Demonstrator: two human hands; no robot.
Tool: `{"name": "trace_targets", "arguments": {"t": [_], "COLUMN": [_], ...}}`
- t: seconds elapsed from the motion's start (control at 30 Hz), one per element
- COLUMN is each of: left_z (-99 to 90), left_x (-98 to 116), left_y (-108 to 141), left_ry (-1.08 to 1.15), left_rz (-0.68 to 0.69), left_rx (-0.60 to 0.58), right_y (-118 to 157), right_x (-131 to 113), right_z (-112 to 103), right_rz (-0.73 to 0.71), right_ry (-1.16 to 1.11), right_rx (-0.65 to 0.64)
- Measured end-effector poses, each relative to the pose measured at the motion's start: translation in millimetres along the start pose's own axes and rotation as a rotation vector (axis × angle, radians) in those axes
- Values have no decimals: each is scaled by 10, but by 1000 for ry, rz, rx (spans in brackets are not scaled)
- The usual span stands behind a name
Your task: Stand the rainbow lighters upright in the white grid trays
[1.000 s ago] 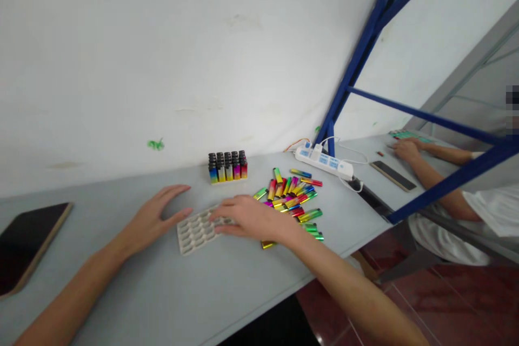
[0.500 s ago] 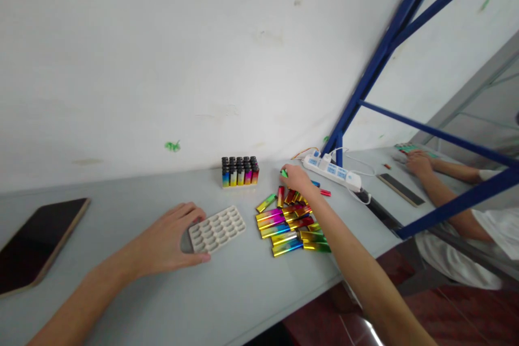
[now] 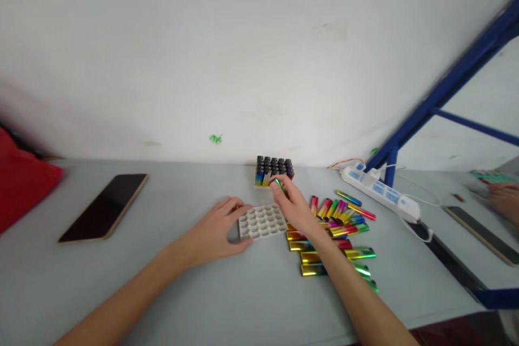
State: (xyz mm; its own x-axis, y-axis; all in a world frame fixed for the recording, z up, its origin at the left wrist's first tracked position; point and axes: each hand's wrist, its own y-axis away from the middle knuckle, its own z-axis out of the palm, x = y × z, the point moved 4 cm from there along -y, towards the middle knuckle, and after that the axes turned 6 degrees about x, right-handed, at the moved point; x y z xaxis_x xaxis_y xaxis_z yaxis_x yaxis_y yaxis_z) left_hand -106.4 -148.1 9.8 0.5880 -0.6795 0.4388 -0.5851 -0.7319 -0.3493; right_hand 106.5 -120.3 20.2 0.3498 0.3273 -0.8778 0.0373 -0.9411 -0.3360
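My left hand (image 3: 217, 232) grips the left end of a white tray (image 3: 263, 221) with rows of oval hollows, thumb at the front edge and fingers at the back. The tray lies flat and its hollows look bare. Just above its back right corner, my right hand (image 3: 294, 205) pinches a small shiny green lighter casing (image 3: 279, 185) between thumb and fingers. Part of that casing is hidden by the fingers. Under and beside the right forearm lies a loose pile of metallic lighter casings (image 3: 316, 258) in gold, red, green, blue and purple.
Behind the tray, by the wall, stands a block of black-topped lighters (image 3: 274, 164). At left lie a dark phone-like slab (image 3: 105, 208) and red cloth (image 3: 24, 181). A white power strip (image 3: 379, 190) with cables and a blue metal frame (image 3: 409, 131) stand right. Another person's hand (image 3: 505, 200) shows at far right.
My right hand has come from the back of the casing pile to the tray's back right corner, carrying the green casing. My left hand stays on the tray. The view has swung left.
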Motion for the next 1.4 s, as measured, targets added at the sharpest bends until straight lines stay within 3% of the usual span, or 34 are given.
{"name": "trace_targets", "arguments": {"t": [0.23,0.53,0.83,1.0,1.17,1.3,1.4], "left_z": [111,7,28,-3,-35,-34,-17], "left_x": [30,-231,-216,-193,-159,-156,-152], "left_y": [-41,-25,-31,-25,-36,-35,-29], "left_ry": [-2,-41,-28,43,102,176,286], "left_rz": [-12,-82,-87,-100,-127,-181,-236], "left_rx": [-14,13,48,86,101,110,121], "right_y": [86,103,135,136,155,178,187], "right_x": [-82,-68,-120,-129,-193,-266,-244], "right_z": [13,24,147,153,169,127,93], "right_rz": [88,98,75,19,-109,-273,-236], "right_ry": [110,130,124,138,174,288,324], "right_rx": [114,129,100,118,-77,-46,-30]}}
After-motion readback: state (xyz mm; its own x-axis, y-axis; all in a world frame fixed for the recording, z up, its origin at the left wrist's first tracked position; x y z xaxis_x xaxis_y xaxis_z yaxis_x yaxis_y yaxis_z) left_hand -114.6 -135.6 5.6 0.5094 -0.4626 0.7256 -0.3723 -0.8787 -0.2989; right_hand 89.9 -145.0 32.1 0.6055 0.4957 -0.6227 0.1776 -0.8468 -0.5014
